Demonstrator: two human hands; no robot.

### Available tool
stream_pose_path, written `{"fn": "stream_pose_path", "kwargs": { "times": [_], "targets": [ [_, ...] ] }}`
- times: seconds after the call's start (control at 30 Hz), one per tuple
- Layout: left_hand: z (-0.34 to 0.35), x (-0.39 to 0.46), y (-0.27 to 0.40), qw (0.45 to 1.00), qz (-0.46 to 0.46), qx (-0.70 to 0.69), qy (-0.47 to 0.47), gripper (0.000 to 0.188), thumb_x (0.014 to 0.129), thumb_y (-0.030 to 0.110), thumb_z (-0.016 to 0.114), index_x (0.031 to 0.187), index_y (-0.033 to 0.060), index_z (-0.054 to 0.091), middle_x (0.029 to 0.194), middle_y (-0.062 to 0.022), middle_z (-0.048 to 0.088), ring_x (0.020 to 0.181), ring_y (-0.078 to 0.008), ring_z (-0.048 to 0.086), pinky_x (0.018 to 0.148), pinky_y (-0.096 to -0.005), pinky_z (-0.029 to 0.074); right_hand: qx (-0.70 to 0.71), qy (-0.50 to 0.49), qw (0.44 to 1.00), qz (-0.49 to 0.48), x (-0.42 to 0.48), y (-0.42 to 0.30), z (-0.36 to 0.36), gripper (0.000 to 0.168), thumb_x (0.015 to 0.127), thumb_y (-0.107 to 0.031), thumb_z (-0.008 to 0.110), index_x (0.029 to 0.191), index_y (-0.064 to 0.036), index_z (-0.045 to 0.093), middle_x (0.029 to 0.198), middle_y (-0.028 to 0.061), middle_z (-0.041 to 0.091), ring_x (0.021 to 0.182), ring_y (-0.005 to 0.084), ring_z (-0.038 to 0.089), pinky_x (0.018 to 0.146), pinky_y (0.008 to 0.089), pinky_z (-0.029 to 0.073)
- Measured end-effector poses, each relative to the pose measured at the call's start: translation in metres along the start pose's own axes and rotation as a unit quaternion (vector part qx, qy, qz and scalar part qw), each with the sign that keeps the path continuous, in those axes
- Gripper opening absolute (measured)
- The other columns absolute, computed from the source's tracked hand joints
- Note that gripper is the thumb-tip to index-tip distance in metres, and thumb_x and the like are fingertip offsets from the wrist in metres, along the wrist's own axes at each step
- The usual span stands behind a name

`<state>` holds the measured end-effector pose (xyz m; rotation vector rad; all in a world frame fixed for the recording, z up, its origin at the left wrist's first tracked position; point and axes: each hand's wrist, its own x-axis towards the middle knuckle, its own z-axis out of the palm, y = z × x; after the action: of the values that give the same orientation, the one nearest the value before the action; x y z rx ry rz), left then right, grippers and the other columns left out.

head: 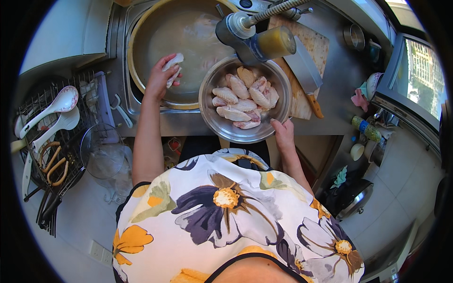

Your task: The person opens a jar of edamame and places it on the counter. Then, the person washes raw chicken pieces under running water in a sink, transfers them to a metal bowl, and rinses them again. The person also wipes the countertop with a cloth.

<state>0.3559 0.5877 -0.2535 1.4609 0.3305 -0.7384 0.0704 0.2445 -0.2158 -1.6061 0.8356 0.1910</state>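
My left hand [160,78] is closed around a raw chicken wing piece [174,67], above the left part of a large round basin [133,62] of cloudy water in the sink. Some pale, blurred pieces lie in that water. My right hand [283,132] grips the lower right rim of a stainless steel bowl [244,133]. Several raw chicken wing pieces [238,86] lie in the bowl, which overlaps the basin's right edge and the counter. A faucet with a filter [274,42] hangs over the bowl's top edge and hides part of it.
Right of the bowl, a cleaver [304,67] lies on a wooden cutting board [320,46], its wooden handle over the board's edge. A peeler [122,111] lies left of the sink, beside a wire rack [86,76] with ladles and scissors. An open window [417,78] is at the right.
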Motion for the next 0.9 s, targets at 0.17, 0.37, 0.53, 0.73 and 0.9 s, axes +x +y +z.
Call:
{"fn": "stream_pose_path", "kwargs": {
  "times": [0.17, 0.37, 0.53, 0.73, 0.9],
  "targets": [
    [0.029, -0.057, 0.037, 1.000, 0.001, 0.006, -0.029, 0.051, 0.089, 0.004, 0.070, 0.137, 0.0040, 0.053, 0.112, -0.0110, 0.067, 0.083, -0.0172, 0.070, 0.057, -0.0274, 0.061, -0.014, -0.005, 1.000, 0.010, -0.002, -0.017, 0.003, 0.028, 0.086, -0.011, 0.059, 0.109, 0.004, 0.067, 0.101, 0.0037, 0.068, 0.093, 0.0124, 0.060, 0.085, 0.0289, 0.047],
    [0.096, -0.084, 0.048, 0.920, 0.243, 0.306, -0.007, 0.052, 0.088, 0.018, 0.072, 0.134, 0.0034, 0.055, 0.116, -0.0127, 0.063, 0.088, -0.0197, 0.066, 0.068, -0.0327, 0.057, 0.021, 0.007, 1.000, 0.017, -0.001, -0.014, 0.005, 0.025, 0.088, -0.013, 0.061, 0.106, 0.003, 0.066, 0.093, 0.0039, 0.067, 0.088, 0.0121, 0.059, 0.081, 0.0299, 0.048],
    [0.025, 0.036, -0.017, 0.931, 0.107, 0.327, 0.120, 0.052, 0.079, 0.018, 0.077, 0.125, 0.0013, 0.060, 0.126, -0.0182, 0.060, 0.112, -0.0300, 0.061, 0.092, -0.0427, 0.052, 0.009, 0.005, 1.000, 0.024, -0.002, -0.005, 0.001, 0.023, 0.088, -0.012, 0.061, 0.104, 0.003, 0.066, 0.092, 0.0031, 0.067, 0.086, 0.0117, 0.058, 0.079, 0.0300, 0.048],
    [0.106, 0.081, -0.015, 0.792, 0.174, 0.583, 0.056, 0.082, 0.071, 0.018, 0.080, 0.145, 0.0272, 0.046, 0.159, -0.0186, 0.027, 0.120, -0.0450, 0.055, 0.096, -0.0471, 0.053, -0.004, 0.003, 0.999, 0.038, 0.001, -0.021, 0.003, 0.022, 0.088, -0.013, 0.060, 0.103, 0.003, 0.066, 0.090, 0.0031, 0.067, 0.085, 0.0113, 0.058, 0.077, 0.0294, 0.048],
    [0.129, 0.118, -0.022, 0.816, 0.041, 0.575, -0.035, 0.075, 0.079, 0.021, 0.072, 0.148, 0.0302, 0.043, 0.158, -0.0241, 0.025, 0.122, -0.0484, 0.053, 0.097, -0.0476, 0.052, 0.002, 0.009, 0.999, 0.034, 0.002, -0.023, 0.007, 0.022, 0.088, -0.013, 0.060, 0.102, 0.004, 0.066, 0.089, 0.0037, 0.067, 0.085, 0.0113, 0.058, 0.077, 0.0292, 0.048]
  ]
}}
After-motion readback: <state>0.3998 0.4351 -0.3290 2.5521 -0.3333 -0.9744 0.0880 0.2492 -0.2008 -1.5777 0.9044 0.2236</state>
